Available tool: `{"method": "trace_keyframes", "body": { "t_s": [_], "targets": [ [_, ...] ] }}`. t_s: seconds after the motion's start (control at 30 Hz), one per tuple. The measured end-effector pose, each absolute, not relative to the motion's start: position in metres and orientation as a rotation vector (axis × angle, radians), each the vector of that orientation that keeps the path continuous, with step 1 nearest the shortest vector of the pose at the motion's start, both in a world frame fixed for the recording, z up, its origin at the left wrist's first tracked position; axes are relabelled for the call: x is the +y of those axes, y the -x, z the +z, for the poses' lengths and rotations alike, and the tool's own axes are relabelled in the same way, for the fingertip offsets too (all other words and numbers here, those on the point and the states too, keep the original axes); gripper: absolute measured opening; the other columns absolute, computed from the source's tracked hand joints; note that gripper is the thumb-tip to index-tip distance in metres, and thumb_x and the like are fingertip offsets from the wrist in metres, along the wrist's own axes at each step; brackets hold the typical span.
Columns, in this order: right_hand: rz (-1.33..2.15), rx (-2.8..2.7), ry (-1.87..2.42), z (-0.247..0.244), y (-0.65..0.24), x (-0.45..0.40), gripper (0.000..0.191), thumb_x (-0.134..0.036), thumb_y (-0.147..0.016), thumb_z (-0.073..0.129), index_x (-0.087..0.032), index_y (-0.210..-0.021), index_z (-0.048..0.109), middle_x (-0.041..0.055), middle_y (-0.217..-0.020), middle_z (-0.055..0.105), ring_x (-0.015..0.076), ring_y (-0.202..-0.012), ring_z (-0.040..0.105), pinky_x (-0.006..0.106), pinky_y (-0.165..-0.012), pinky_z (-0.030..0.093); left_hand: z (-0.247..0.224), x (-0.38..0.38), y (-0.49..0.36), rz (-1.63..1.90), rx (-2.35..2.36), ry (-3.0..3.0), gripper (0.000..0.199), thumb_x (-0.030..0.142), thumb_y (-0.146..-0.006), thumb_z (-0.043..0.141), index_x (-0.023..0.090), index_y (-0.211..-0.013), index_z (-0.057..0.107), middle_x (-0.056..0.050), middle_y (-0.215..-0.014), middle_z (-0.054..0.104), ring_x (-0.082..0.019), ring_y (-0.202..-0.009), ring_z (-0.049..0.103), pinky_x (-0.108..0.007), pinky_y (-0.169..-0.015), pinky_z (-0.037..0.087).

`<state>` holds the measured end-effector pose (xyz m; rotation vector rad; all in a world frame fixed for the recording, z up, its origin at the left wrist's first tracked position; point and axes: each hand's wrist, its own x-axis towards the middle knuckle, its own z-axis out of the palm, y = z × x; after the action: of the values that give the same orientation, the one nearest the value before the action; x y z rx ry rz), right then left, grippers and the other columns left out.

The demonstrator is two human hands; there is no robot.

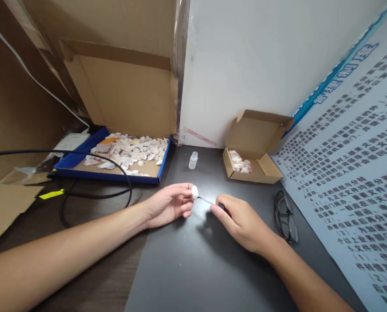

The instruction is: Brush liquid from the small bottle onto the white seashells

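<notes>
A small white seashell is pinched between the thumb and fingertips of my left hand, above the grey mat. Coming from the other side, my right hand is closed around the dark handle of a thin tool. Its slender shaft points left, and the dark tip is at the shell's lower edge; whether it touches I cannot tell. The tool's exact kind is not clear. Just beyond both hands stands a small clear bottle with a pale label, upright.
Behind my left hand lies a blue-edged box of many shells. A smaller cardboard box with several shells stands at the back right. Eyeglasses rest at the right. A black cable loops on the left, near a yellow strip.
</notes>
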<state>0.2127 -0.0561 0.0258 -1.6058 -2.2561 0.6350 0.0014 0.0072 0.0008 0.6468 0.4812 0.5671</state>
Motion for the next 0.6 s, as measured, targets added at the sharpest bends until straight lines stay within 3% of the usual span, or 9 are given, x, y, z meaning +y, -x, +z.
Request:
{"method": "trace_keyframes", "body": {
  "t_s": [0.6],
  "targets": [
    [0.616, -2.09, 1.418, 0.0165, -0.2145, -0.0567, 0.041, -0.044, -0.098, 0.043, -0.021, -0.067, 0.033, -0.0032, -0.064, 0.039, 0.0128, -0.059, 0.037, 0.027, -0.058, 0.027, 0.0008, 0.0069, -0.0009, 0.534, 0.478, -0.679, 0.011, 0.01, -0.083, 0.051, 0.012, -0.078, 0.06, 0.0, -0.067, 0.047, -0.009, -0.053, 0.044, -0.023, -0.053, 0.043]
  ]
}}
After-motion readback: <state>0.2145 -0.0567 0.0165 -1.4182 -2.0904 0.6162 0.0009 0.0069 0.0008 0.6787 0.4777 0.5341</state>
